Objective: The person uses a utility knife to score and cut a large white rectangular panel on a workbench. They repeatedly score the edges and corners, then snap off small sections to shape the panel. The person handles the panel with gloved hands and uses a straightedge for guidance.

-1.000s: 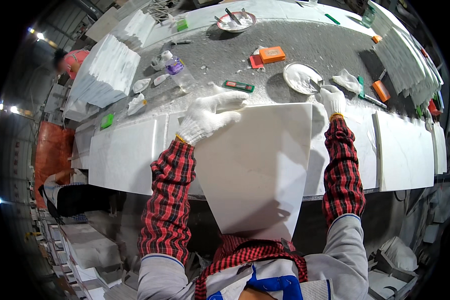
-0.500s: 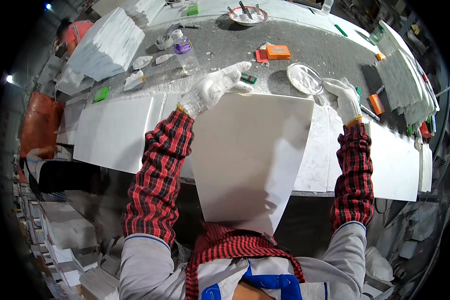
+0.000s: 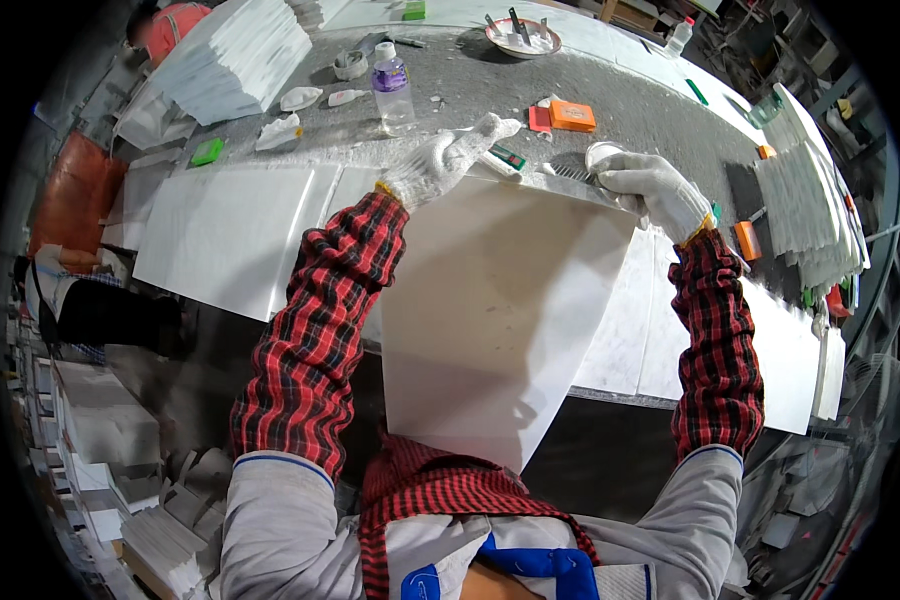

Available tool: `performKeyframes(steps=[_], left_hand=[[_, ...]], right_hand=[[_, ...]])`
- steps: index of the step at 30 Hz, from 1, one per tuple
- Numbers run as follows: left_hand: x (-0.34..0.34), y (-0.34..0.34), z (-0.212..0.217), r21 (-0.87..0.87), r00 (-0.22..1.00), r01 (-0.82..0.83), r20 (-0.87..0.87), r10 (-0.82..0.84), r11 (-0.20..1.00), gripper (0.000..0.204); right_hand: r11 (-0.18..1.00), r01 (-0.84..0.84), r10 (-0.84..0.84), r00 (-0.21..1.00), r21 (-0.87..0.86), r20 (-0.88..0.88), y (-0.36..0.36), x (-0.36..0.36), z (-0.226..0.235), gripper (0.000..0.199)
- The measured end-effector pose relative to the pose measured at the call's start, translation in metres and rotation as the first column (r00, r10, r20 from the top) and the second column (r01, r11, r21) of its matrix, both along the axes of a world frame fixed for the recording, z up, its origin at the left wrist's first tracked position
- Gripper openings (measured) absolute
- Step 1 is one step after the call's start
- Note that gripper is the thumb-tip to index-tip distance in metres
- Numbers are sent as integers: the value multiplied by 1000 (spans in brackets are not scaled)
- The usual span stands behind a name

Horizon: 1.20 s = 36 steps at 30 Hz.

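Note:
A large pale rectangular panel [image 3: 500, 310] slopes from the table edge toward my chest, with a soft shadow across it. My left hand [image 3: 440, 168], in a white knitted glove, rests at its far left corner. Its fingers are stretched out and the thumb is apart; a small dark green box [image 3: 508, 156] lies just past them. At the panel's far right corner, my gloved right hand [image 3: 660, 187] curls its fingers over a small round white dish [image 3: 600, 153]. The hand covers most of the dish, and its contents are mostly hidden.
Beyond the panel stand a clear bottle [image 3: 393, 98] with a purple label, an orange box [image 3: 572, 115] and a bowl of white paste [image 3: 525, 42] with scrapers. Stacked slabs rise at the left [image 3: 232, 58] and right [image 3: 805, 205]. A person [image 3: 175, 30] is at the far left.
My right hand has moved left and closed over the dish, which has shifted left and shows less of its inside. The left hand stays at the panel's corner. The view has shifted slightly.

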<state>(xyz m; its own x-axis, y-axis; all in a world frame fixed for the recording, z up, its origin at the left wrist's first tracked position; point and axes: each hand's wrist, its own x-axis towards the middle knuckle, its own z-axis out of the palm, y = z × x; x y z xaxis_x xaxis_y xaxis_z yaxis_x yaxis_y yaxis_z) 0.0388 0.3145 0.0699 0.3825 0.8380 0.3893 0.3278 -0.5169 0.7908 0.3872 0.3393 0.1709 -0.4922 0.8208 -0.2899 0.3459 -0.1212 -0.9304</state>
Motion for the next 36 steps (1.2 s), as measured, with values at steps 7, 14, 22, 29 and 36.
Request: performKeyframes(steps=[7,14,22,29,36], left_hand=[[27,-29,61,-217,988,-116,-128,90,969,56],[15,-39,48,135,971,-165,-154,185,977,60],[23,-47,91,-103,812,-160,-580,72,982,54],[1,-24,32,447,887,-23,-404,225,894,59],[24,-39,60,136,947,-121,-280,155,983,48]], right_hand=[[996,-84,82,995,26,47,4,-10,6,36],[983,-145,132,984,115,118,4,-31,1,33],[963,-131,87,978,236,188,3,-27,-4,30],[960,-113,62,978,257,198,-5,-34,2,26],[955,-109,52,977,276,205,-5,-29,0,25]])
